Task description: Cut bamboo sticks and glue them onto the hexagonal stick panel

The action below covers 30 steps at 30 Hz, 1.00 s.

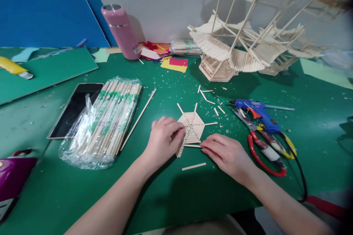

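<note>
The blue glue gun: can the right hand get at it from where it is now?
Probably yes. The glue gun lies just beyond the right hand, with only small stick scraps on the green mat between them; the red-handled pliers lie beside it.

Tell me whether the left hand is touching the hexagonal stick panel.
Touching. The head view shows the left hand with fingers resting on the left edge of the hexagonal stick panel, no gap between them.
</note>
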{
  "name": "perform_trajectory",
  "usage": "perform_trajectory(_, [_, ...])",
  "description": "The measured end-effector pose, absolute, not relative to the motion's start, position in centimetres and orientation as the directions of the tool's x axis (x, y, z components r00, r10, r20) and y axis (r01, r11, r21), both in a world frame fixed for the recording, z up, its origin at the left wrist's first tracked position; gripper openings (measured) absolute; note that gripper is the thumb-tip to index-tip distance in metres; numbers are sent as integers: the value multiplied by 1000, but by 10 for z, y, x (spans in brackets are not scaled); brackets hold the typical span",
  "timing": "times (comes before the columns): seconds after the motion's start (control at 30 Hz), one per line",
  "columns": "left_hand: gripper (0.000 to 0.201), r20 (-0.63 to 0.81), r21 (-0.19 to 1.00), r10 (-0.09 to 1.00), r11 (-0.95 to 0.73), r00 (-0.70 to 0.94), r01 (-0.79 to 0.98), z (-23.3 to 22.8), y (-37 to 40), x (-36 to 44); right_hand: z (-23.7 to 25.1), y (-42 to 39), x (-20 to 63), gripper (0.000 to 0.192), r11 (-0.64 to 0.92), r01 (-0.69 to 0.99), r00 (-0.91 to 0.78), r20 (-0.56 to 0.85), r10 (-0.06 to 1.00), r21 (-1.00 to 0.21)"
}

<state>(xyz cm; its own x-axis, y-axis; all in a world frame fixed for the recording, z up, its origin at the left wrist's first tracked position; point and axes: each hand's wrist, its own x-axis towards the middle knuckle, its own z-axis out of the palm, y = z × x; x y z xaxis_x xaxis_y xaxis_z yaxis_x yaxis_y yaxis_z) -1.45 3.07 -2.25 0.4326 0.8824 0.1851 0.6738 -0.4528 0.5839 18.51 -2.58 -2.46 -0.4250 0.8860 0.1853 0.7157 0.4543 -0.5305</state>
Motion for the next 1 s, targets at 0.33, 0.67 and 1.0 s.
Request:
perform_trajectory(0.33, [16, 183, 597, 883, -449, 432, 665, -23, 32, -13, -27, -27, 183, 19, 453, 765, -385, 239, 892, -458])
perform_trajectory(0.67, [16, 182, 601, 881, -452, 437, 660, -22, 32, -13, -32, -28, 182, 18, 433, 762, -343, 266, 901, -482])
perform_trajectory(1.0, [15, 181, 600, 884, -447, 431, 664, -23, 32, -13, -32, -28, 182, 16, 431, 747, -340, 267, 902, -505])
